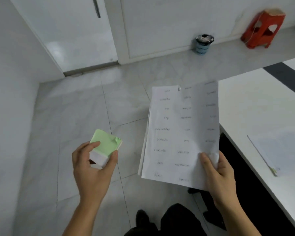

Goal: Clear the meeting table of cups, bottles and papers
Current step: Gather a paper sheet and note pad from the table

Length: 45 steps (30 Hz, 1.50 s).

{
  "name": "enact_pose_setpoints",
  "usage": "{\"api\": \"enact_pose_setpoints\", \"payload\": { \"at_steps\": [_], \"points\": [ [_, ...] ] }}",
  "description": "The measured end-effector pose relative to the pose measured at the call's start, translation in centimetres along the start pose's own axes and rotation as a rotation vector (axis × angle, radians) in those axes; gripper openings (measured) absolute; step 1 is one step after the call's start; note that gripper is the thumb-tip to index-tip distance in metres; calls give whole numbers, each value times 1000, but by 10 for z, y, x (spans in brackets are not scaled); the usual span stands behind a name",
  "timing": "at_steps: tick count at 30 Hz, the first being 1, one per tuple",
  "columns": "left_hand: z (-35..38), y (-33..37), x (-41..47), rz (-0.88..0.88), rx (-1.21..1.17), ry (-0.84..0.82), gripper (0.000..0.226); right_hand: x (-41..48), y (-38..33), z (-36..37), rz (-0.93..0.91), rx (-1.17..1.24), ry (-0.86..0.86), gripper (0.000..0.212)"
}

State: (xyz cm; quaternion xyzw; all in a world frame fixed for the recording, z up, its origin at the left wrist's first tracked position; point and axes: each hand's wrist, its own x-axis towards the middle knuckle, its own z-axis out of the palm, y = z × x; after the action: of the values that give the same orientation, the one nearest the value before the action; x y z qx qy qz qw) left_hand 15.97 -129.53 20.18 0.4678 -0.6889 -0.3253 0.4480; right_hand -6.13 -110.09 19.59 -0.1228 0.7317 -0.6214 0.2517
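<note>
My left hand grips a small white carton with a green top, held over the tiled floor. My right hand pinches the lower right corner of a stack of printed papers joined by a paper clip at the top edge. The sheets hang just left of the white meeting table, which fills the right side of the view. On the table lies another sheet with a thin pen-like stick across it.
A blue waste basket with a black liner, holding rubbish, stands by the far wall. A red plastic stool sits to its right. A white door is at the back left. My dark trousers and shoes show below.
</note>
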Motion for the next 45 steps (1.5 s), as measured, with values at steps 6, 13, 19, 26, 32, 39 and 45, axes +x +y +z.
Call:
{"api": "enact_pose_setpoints", "payload": {
  "at_steps": [6, 13, 19, 26, 32, 39, 45],
  "points": [
    [96, -17, 133, 61, 22, -152, 51, 99, -17, 43, 14, 78, 152, 13],
    [215, -24, 277, 77, 54, -187, 51, 279, -27, 91, 107, 103, 238, 10],
    [297, 3, 402, 94, 15, -171, 50, 428, -96, 121, 46, 125, 226, 11],
    [425, -19, 517, 77, -15, -235, 54, 576, -115, 150, 66, 84, 315, 12],
    [567, 3, 628, 109, -160, -434, 53, 693, -139, 163, 141, 87, 477, 10],
    [745, 96, 692, 338, -258, -790, 52, 763, -173, 117, 139, 186, 793, 7],
    [900, 157, 661, 470, -310, -1017, 54, 821, -152, 47, 191, 276, 1067, 6]
  ]
}}
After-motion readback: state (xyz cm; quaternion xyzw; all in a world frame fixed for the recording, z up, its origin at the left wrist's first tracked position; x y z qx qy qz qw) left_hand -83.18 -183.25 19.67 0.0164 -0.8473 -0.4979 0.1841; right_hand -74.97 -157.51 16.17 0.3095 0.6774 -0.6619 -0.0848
